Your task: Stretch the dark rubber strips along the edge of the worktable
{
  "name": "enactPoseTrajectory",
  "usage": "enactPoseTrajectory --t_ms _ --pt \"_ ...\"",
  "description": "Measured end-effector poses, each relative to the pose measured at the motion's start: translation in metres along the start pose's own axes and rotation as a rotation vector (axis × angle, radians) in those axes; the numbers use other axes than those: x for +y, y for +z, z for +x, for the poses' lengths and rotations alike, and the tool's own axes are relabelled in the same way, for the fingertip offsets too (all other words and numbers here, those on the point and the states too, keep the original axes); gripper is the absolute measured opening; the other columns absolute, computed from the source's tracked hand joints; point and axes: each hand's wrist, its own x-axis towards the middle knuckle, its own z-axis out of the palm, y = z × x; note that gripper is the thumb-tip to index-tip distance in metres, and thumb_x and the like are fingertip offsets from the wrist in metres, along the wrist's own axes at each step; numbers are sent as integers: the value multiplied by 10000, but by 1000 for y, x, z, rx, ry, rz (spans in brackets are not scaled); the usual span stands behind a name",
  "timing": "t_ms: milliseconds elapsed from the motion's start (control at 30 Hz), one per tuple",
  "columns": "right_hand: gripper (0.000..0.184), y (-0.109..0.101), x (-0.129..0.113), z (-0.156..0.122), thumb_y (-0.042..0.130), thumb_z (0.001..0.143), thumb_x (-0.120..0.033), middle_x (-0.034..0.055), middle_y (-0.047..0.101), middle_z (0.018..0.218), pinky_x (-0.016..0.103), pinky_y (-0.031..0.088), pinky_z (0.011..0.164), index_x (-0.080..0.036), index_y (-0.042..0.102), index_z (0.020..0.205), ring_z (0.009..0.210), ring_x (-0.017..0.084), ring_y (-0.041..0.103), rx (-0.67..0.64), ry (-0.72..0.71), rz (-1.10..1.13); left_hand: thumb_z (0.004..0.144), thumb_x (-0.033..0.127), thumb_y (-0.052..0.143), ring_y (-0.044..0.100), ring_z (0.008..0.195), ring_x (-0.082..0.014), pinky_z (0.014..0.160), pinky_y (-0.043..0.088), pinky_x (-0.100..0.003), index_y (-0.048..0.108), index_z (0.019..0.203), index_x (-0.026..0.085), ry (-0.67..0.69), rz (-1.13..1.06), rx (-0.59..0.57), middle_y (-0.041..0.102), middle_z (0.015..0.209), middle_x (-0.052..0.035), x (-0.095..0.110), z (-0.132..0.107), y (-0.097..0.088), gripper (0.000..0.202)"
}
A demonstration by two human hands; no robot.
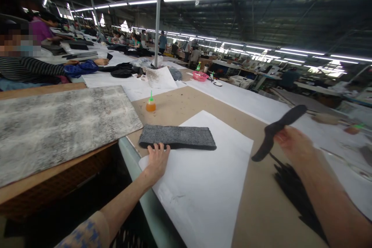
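Note:
My left hand (157, 159) lies flat with fingers spread on a white paper sheet (200, 186), its fingertips touching the near edge of a folded grey knit fabric strip (177, 138). My right hand (290, 143) is raised at the right and closed on a dark curved fabric piece (279, 128), which sticks up and to the right and also hangs down to the left. A pile of dark pieces (293, 190) lies on the brown table (180, 104) beneath my right arm.
A small orange bottle with a green cap (150, 104) stands beyond the grey strip. A mottled grey board (58, 124) lies at the left. A person in a striped sleeve (31, 69) works at the far left. A pink basket (200, 76) sits farther back.

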Motion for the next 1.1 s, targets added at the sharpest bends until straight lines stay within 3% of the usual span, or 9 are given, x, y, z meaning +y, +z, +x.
enactPoseTrajectory --t_ms 133,233,333,467,533,633,767,900,1100 --pt "326 57 12 -84 685 592 -435 13 618 693 341 508 639 -189 589 785 631 167 587 -146 160 43 757 -2 398 299 1263 -344 1039 170 -576 562 1123 133 83 -139 155 419 1331 -154 -7 -6 4 424" --pt "304 92 26 -159 552 759 -437 32 626 747 318 479 675 -163 620 874 678 167 577 -316 10 -219 801 23 348 387 1223 -292 1025 282 -483 584 1062 126 85 -519 146 475 1282 -150 -6 -13 0 367" --pt "265 115 40 -222 398 876 -326 43 622 839 277 445 711 -177 617 885 765 155 561 -483 -294 -483 886 267 360 611 916 -250 811 488 -411 570 1018 126 -34 -1200 -157 627 1008 -152 -1 -20 -9 286" --pt "248 129 48 -269 373 892 -167 40 606 821 251 416 702 -192 618 861 775 149 545 -620 -655 -787 812 613 384 651 671 -220 626 543 -360 501 981 113 -320 -1834 -491 652 777 -134 2 -28 -22 541" --pt "222 130 45 -279 414 868 -118 38 599 800 259 411 686 -199 620 849 750 156 537 -661 -774 -921 771 593 489 645 621 -207 581 541 -333 487 974 121 -381 -1834 -516 641 696 -96 0 -31 -23 514" --pt "223 128 36 -285 444 834 -74 41 597 815 280 420 671 -204 621 873 736 170 532 -738 -832 -1047 714 288 646 614 533 -171 516 518 -275 467 1002 119 -359 -1692 -533 603 591 -24 -1 -32 -17 379" --pt "331 121 29 -288 417 796 -24 72 613 928 303 454 746 -172 601 1028 835 192 550 -836 -812 -1043 655 18 512 539 420 -110 456 461 -216 460 1035 115 -329 -1484 -491 557 553 36 4 -30 -11 395" --pt "533 108 30 -281 338 738 56 89 589 1104 298 448 850 -161 527 1186 990 190 539 -794 -748 -1011 609 -17 437 532 462 -104 498 433 -208 489 1048 152 -238 -1241 -378 557 588 46 2 -38 -17 473" --pt "536 80 34 -255 299 723 70 96 585 1142 341 434 854 -172 594 1099 1004 218 551 -721 -459 -1307 629 27 435 563 728 -151 703 425 -243 530 1076 178 -192 -975 -184 625 792 -18 -18 -68 -19 481"
